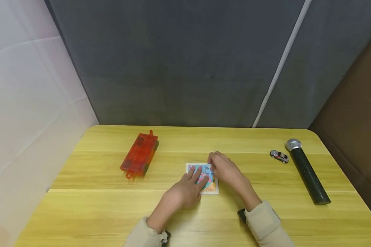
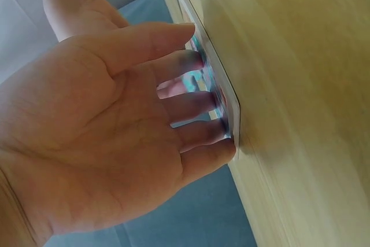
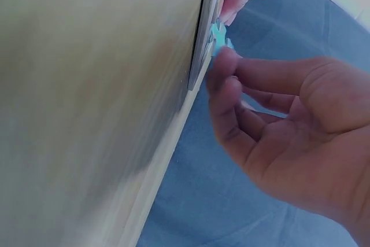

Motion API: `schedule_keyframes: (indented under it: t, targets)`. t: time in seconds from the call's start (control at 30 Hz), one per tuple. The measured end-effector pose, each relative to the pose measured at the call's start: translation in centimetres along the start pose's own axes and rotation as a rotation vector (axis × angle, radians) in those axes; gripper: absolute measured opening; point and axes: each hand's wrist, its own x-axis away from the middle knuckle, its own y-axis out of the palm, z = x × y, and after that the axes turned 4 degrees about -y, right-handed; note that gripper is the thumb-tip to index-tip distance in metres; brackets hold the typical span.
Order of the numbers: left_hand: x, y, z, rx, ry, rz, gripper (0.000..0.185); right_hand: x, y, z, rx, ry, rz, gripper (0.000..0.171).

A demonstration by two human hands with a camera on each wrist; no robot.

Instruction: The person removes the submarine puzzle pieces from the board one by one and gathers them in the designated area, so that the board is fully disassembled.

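Right now both hands work over a small jigsaw puzzle tray (image 1: 214, 190) lying flat near the middle of the yellow wooden counter (image 1: 96, 206). The left hand (image 1: 185, 190) rests on the tray's near-left part with fingers (image 2: 191, 108) straight and spread, pressing the colourful picture down — an open, flat hold, nothing curled round. The right hand (image 1: 227, 169) sits at the tray's far-right corner; in the right wrist view its thumb and forefinger tips pinch a small light-blue puzzle piece (image 3: 219, 34) just at the tray's edge, touching or almost touching the board.

I judge the piece to be thin, stiff card — very light and easy to flick away. It is best taken by its edges with fingertips, as it is now. The tray looks like a thin rigid board with a white rim; it would slide on the smooth wood if not pinned, so the flat left palm seems a sensible anchor.

Well apart from the hands, an orange translucent case (image 1: 139, 155) lies on the counter's left side. On the right, a small silver toy car (image 1: 279, 156) sits just beside a black microphone (image 1: 307, 173) with a silver head.
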Motion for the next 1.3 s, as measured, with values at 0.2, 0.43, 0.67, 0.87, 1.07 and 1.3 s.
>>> schedule_keyframes:
  t: [0.2, 0.43, 0.67, 0.87, 1.07, 1.3]
  targets:
    - [0.0, 0.0, 0.1, 0.008, -0.006, -0.003, 0.066, 0.0, -0.7, 0.8, -0.056, 0.004, -0.017, 0.019]
    - [2.6, -3.0, 1.6, 0.055, -0.018, -0.013, 0.064, 1.8, -5.1, 5.9, -0.179, 0.148, -0.053, 0.006]
    - [4.2, -4.9, 2.7, 0.044, -0.035, -0.009, 0.064, 3.7, -7.3, 10.3, -0.202, 0.224, -0.107, 0.007]
    - [4.4, -5.0, 2.5, 0.067, -0.035, -0.012, 0.064, 3.5, -7.2, 11.0, -0.098, 0.275, -0.11, 0.004]
    - [4.3, -4.9, 2.6, 0.016, -0.036, -0.003, 0.063, 3.4, -7.1, 10.7, -0.02, 0.367, -0.112, 0.006]
    - [4.3, -4.9, 2.9, 0.02, -0.05, 0.017, 0.063, 3.5, -7.4, 10.4, 0.017, 0.431, -0.084, 0.012]
